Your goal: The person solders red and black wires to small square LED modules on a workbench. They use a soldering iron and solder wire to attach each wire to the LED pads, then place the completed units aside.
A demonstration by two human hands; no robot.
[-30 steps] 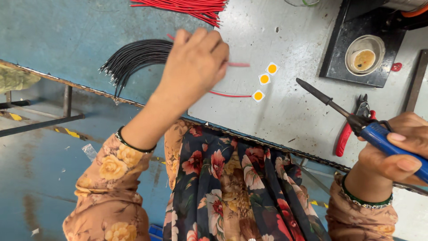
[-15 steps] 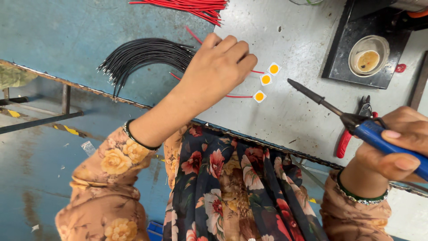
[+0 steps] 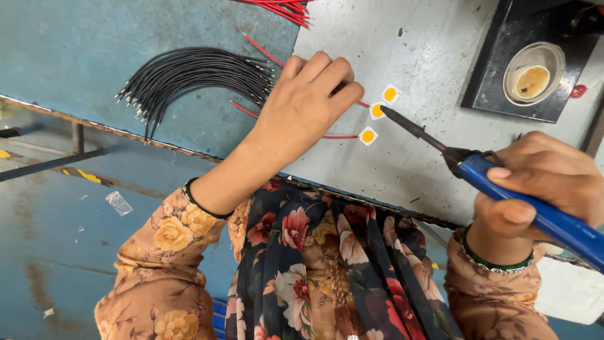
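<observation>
My left hand rests on the grey table, fingers curled down onto a thin red wire beside three small white squares with yellow centres. My right hand grips the blue handle of a soldering iron. Its dark tip touches or hovers at the middle square. Red wires run from the squares under my left hand.
A bundle of black wires lies left of my hand on the blue surface. More red wires lie at the top edge. A black stand holding a round cup sits at the upper right. The table's front edge runs diagonally below my hands.
My left hand has moved right from the black wires to the squares. The soldering iron has swung left, bringing its tip to the middle square.
</observation>
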